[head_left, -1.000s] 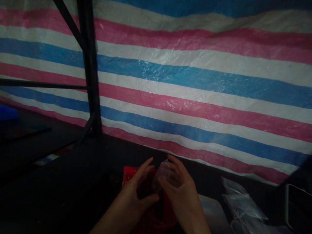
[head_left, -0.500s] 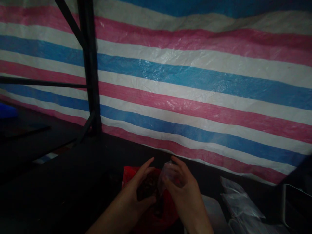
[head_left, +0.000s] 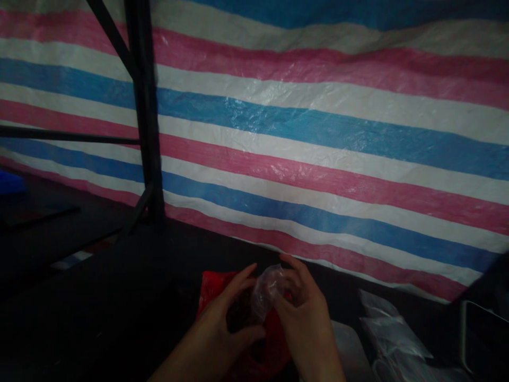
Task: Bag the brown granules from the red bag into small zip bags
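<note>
A small clear plastic bag [head_left: 265, 293] is pinched between the thumb and fingers of my right hand [head_left: 304, 307]. My left hand [head_left: 226, 318] is just left of it, thumb and fingers apart in a curve, with nothing visible in its grasp. Beneath both hands lies a red plastic bag [head_left: 209, 286], its mouth spread. Inside it are small dark pieces [head_left: 238, 313], too dim to name. Whether my left fingertips touch the clear bag I cannot tell.
At the right are several flat clear plastic bags [head_left: 397, 329] and a dark device with a pale edge [head_left: 485, 339]. A translucent container [head_left: 350, 345] sits beside my right wrist. Striped sheeting [head_left: 318, 159] hangs behind the dark surface; a black metal post [head_left: 147, 116] rises at left.
The clear bag has shifted slightly left in my right hand's pinch. My left hand has moved a little right, closer to it.
</note>
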Tool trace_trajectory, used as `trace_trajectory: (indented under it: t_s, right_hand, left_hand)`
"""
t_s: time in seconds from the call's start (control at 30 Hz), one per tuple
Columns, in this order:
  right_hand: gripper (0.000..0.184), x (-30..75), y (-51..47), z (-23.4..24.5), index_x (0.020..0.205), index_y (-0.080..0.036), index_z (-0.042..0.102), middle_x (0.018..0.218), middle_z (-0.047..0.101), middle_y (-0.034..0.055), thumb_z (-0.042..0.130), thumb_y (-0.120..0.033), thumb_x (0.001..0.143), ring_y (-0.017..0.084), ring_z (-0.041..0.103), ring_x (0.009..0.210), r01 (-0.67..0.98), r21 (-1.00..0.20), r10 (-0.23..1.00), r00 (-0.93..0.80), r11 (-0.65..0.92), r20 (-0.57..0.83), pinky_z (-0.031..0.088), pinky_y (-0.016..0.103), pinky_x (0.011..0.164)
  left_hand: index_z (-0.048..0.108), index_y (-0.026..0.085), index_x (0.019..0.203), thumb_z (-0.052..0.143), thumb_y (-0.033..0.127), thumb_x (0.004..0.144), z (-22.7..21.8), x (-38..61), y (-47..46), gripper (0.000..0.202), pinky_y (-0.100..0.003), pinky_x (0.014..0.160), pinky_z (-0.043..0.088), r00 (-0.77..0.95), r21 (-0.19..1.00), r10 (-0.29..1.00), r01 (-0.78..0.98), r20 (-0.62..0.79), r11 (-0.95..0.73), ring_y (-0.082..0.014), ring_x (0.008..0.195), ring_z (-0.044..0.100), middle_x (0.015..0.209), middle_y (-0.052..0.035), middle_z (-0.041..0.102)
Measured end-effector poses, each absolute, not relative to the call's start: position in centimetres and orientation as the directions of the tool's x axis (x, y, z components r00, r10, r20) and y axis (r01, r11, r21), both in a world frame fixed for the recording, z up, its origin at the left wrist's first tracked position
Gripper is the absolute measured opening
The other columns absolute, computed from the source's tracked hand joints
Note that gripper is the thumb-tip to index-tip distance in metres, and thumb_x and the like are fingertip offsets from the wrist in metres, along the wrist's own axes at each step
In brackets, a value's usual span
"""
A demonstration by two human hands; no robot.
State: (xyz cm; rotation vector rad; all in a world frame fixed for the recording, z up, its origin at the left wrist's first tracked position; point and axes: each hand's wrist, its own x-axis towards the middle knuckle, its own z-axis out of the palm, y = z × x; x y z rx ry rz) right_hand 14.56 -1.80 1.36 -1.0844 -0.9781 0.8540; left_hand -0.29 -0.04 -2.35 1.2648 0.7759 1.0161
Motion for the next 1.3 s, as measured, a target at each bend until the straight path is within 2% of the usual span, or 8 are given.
trace_trajectory:
  t_s: [0.4, 0.57, 0.67, 0.83, 0.97, 1.1, 1.23, 1.3]
  right_hand:
    - [0.047, 17.4, -3.0, 1.7, 0.104, -0.018, 0.074, 0.101, 0.080, 0.0111, 0.079, -0.058, 0.080, 0.028, 0.077, 0.093, 0.072, -0.993, 0.956, 0.274, 0.090, 0.107, 0.061, 0.037, 0.078]
    - [0.053, 18.4, -4.0, 2.4, 0.123, -0.023, 0.069, 0.112, 0.079, 0.0078, 0.082, -0.052, 0.080, 0.025, 0.075, 0.101, 0.021, -0.989, 0.973, 0.177, 0.148, 0.150, 0.058, 0.036, 0.086]
    - [0.039, 18.7, -3.9, 2.8, 0.105, -0.022, 0.074, 0.097, 0.080, 0.0048, 0.084, -0.048, 0.079, 0.023, 0.076, 0.093, -0.013, -0.984, 0.977, 0.124, 0.176, 0.173, 0.057, 0.033, 0.084]
    - [0.049, 23.4, -3.4, 2.1, 0.103, -0.017, 0.074, 0.082, 0.079, 0.0073, 0.073, -0.060, 0.080, 0.026, 0.073, 0.077, 0.295, -0.956, 0.811, 0.557, 0.011, 0.181, 0.054, 0.034, 0.067]
    - [0.061, 28.4, -4.4, 0.7, 0.126, -0.003, 0.065, 0.089, 0.078, 0.0204, 0.064, -0.044, 0.081, 0.041, 0.074, 0.092, 0.437, -0.822, 0.622, 0.772, -0.364, 0.135, 0.054, 0.049, 0.083]
    - [0.066, 28.5, -5.4, 0.7, 0.135, -0.002, 0.062, 0.132, 0.063, 0.0366, 0.063, -0.041, 0.082, 0.054, 0.055, 0.131, 0.554, -0.684, 0.503, 0.808, -0.475, 0.305, 0.042, 0.065, 0.104]
    - [0.045, 23.3, -4.7, 0.9, 0.124, -0.017, 0.071, 0.120, 0.074, 0.0195, 0.060, -0.043, 0.089, 0.037, 0.070, 0.114, 0.683, -0.690, 0.806, 0.536, -0.241, 0.249, 0.053, 0.047, 0.099]
    - [0.043, 20.6, -4.1, 0.5, 0.123, -0.023, 0.071, 0.117, 0.077, 0.0130, 0.070, -0.039, 0.083, 0.032, 0.073, 0.106, 0.644, -0.741, 0.917, 0.386, -0.190, 0.100, 0.056, 0.041, 0.090]
  left_hand:
    - [0.080, 0.029, 0.113, 0.069, 0.043, 0.092, -1.0, -0.9, 0.6, 0.027, -0.033, 0.097, 0.059, 0.260, 0.978, 0.946, 0.020, 0.194, -0.206, -0.0258, 0.108, 0.078, 0.114, -0.0036, 0.084]
    - [0.082, 0.027, 0.102, 0.072, 0.052, 0.089, 0.0, -0.2, 0.2, 0.029, -0.030, 0.089, 0.060, 0.281, 0.989, 0.950, -0.104, 0.133, -0.107, -0.0236, 0.094, 0.079, 0.100, -0.0026, 0.085]
    - [0.078, 0.026, 0.109, 0.078, 0.053, 0.085, -0.3, 0.2, 0.3, 0.036, -0.029, 0.088, 0.060, 0.343, 0.984, 0.937, -0.180, 0.074, -0.012, -0.0206, 0.089, 0.079, 0.100, -0.0018, 0.085]
    - [0.069, 0.026, 0.122, 0.082, 0.055, 0.079, -0.4, 0.3, -0.1, 0.053, -0.026, 0.084, 0.061, 0.283, 0.979, 0.959, -0.196, 0.002, 0.055, -0.0205, 0.091, 0.080, 0.093, -0.0004, 0.084]
    - [0.071, 0.025, 0.114, 0.082, 0.056, 0.074, 0.9, -0.1, -0.7, 0.052, -0.030, 0.087, 0.063, 0.200, 0.987, 0.979, -0.160, 0.047, -0.015, -0.0227, 0.092, 0.080, 0.096, -0.0028, 0.084]
    - [0.074, 0.026, 0.102, 0.068, 0.061, 0.078, 2.1, -1.2, -0.8, 0.043, -0.042, 0.090, 0.064, -0.005, 0.979, 0.983, 0.080, 0.186, -0.185, -0.0295, 0.095, 0.079, 0.100, -0.0064, 0.082]
    - [0.069, 0.025, 0.131, 0.061, 0.059, 0.078, 0.3, -2.9, 0.6, 0.064, -0.067, 0.112, 0.046, -0.156, 0.707, 0.870, 0.657, 0.468, -0.263, -0.0469, 0.138, 0.055, 0.140, -0.0162, 0.067]
    - [0.063, 0.018, 0.139, 0.059, 0.059, 0.077, -1.1, -3.7, 1.5, 0.075, -0.067, 0.101, 0.053, -0.183, 0.719, 0.933, 0.687, 0.310, -0.104, -0.0493, 0.128, 0.063, 0.137, -0.0240, 0.067]
